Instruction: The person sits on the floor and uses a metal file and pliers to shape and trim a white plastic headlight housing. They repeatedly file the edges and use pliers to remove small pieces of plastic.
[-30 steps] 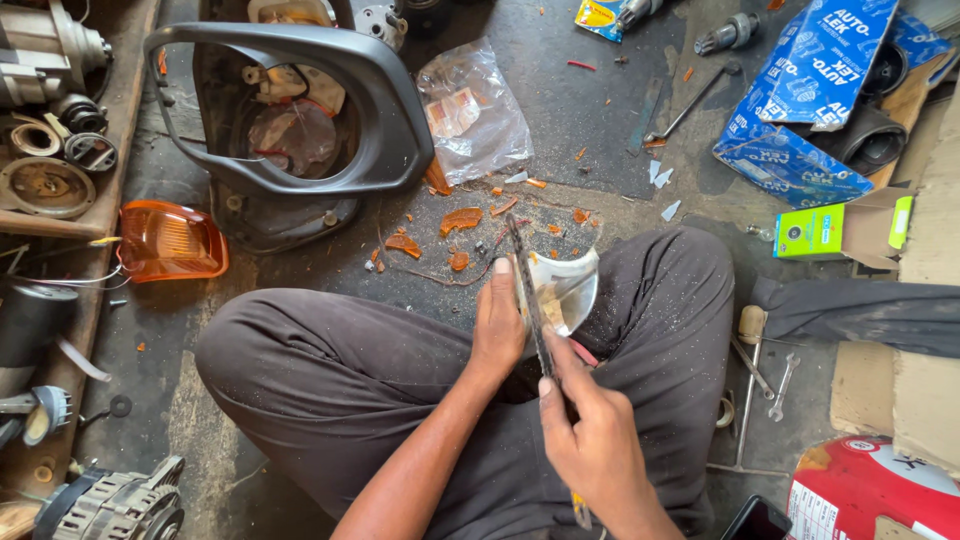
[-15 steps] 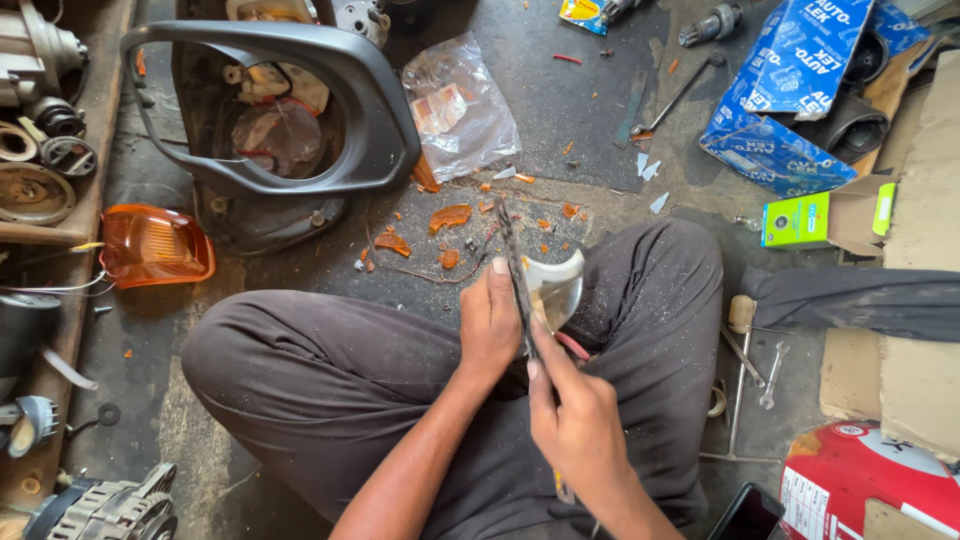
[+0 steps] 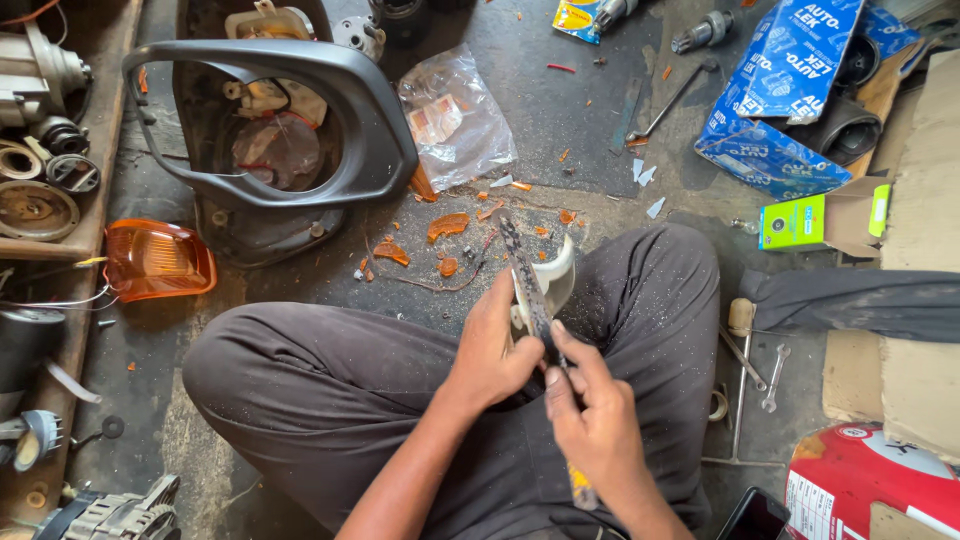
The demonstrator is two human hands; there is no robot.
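Right hand (image 3: pixel 598 425) closed round file (image 3: pixel 535 300), index finger laid along blade; yellow handle end pokes out below wrist. Left hand (image 3: pixel 492 350) just beside it, clamped on white plastic part (image 3: pixel 552 280), file lying across that part. Exact contact point hard to make out. Beyond fingertips: orange plastic shards (image 3: pixel 447 226) scattered on floor. Further out, left of left hand: orange lens (image 3: pixel 158 260). Beyond that, dark mirror housing (image 3: pixel 375 120), clear plastic bag (image 3: pixel 455 120) beside it.
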